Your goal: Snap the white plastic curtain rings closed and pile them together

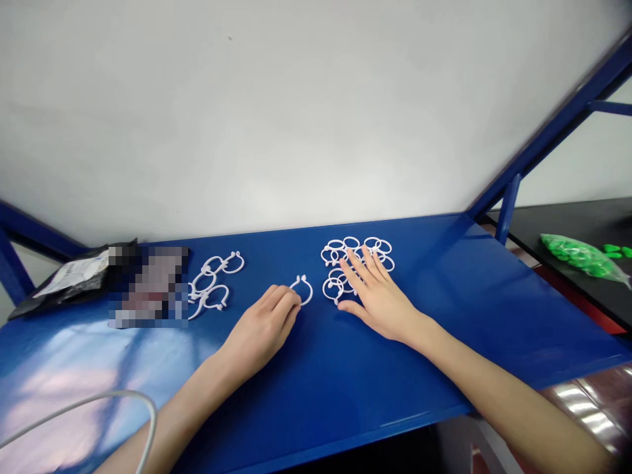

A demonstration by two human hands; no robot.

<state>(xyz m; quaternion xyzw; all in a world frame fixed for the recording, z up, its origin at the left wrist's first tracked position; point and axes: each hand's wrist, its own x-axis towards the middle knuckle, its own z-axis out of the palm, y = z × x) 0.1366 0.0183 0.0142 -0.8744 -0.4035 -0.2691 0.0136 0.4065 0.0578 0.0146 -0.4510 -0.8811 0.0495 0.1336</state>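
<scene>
"White, thin open ring with small knobbed ends (312, 291): where is it?"

"Near the middle of the glossy blue surface (345, 382), pinched on its left side by the person's left grip (266, 319). The fingers are closed onto it, and the knobs face away from the person. That hold probably suits so slim a band; there is little else to pinch."

"And the right grip (382, 303)?"

"Wide open, fingers spread, palm down over a cluster of overlapping white rings (340, 287). It seems to have hold of none. Lying flat like that perhaps steadies loose pieces; I can't tell how firmly it presses."

"Any other rings?"

"A looser group of white rings (207, 270) lies to the left, well apart. The space between perhaps keeps the two lots from tangling."

"Containers?"

"At far left, a black plastic bag with a white label (99, 283), its contents hidden. At far right, on a separate black surface (567, 217), a clear plastic bag (605, 266) holds bright green pieces (567, 249). A few loose green pieces (627, 251) lie beside it."
</scene>
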